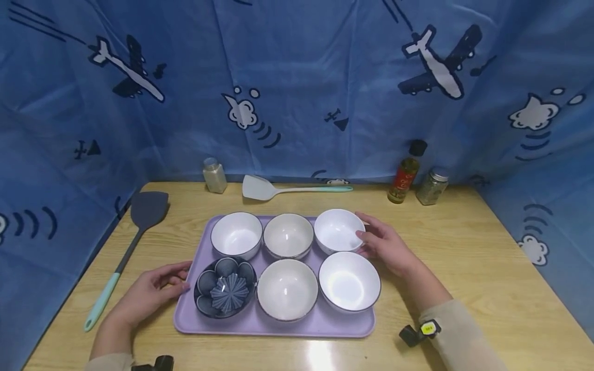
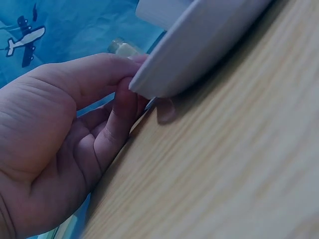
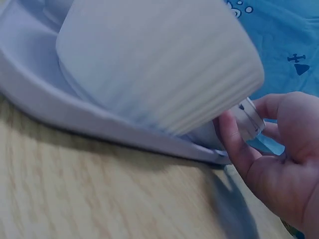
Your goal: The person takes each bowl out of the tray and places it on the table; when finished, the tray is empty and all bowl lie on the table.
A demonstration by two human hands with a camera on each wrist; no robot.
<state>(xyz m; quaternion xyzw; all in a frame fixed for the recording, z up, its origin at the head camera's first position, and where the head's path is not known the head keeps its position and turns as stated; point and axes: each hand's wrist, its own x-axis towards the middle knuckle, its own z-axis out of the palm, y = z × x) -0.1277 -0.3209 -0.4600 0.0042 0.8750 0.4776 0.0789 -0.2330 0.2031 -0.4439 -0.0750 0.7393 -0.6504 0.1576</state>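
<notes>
So we've got a smooth lilac tray (image 1: pixel 320 330) with rounded corners and a raised rim sitting on the wood-grain surface (image 1: pixel 464 247), six bowls packed onto it in two rows of three. Our left hand (image 1: pixel 148 291) has its fingers closed narrow on the tray's left edge, with a fingertip tucked under the rim. Our right hand (image 1: pixel 387 246) pinches the rim of the back-right white bowl (image 1: pixel 339 230), which is round, glossy and thin-edged. Right in front of it is the front-right white bowl (image 1: pixel 349 281), dark-rimmed, fine ribs running down its outside. Two glossy cream bowls fill the middle, another white bowl (image 1: pixel 236 234) sits back left, and front left there's a dark blue flower-shaped bowl (image 1: pixel 225 287) with scalloped petals and a ridged star centre. Left of the tray lies a dark-headed turner (image 1: pixel 149 208) with a mint handle.
</notes>
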